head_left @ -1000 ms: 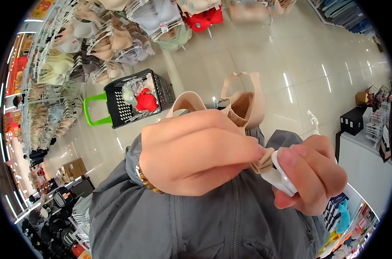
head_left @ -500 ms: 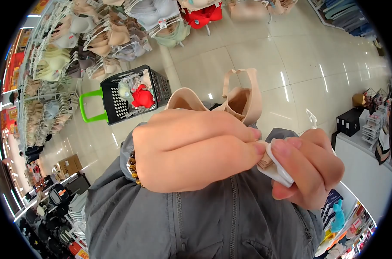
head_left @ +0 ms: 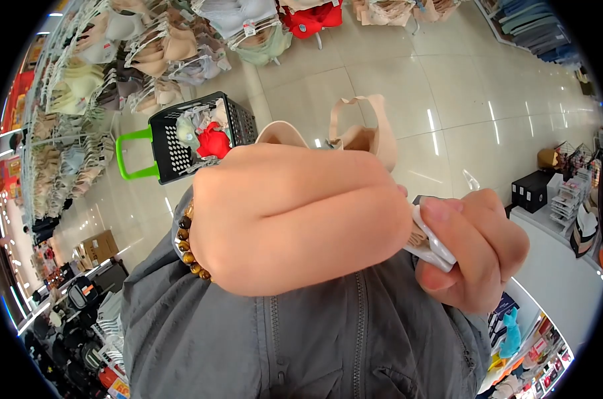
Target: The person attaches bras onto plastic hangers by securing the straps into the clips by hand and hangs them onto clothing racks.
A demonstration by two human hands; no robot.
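Note:
My left hand [head_left: 301,219], with a beaded bracelet [head_left: 186,247] at its wrist, is closed in front of my chest, back towards me. A beige bra [head_left: 386,147] shows beyond it, one cup on the left and a looped strap on the right. My left fingertips are mostly hidden at the beige fabric. My right hand [head_left: 477,243] pinches a white hanger end [head_left: 439,251], with folded beige fabric against it. A clear curved plastic piece [head_left: 471,179] sticks up behind my right fingers.
A black basket [head_left: 172,149] with a green handle stands on the floor at left, holding a red bra [head_left: 213,141] and pale garments. Bra racks [head_left: 82,86] line the left and top. A white counter [head_left: 560,249] with a black box [head_left: 530,191] is at right.
My left hand has turned and come closer to the camera, so its fingertips are now mostly covered. My right hand stays closed on the white hanger end.

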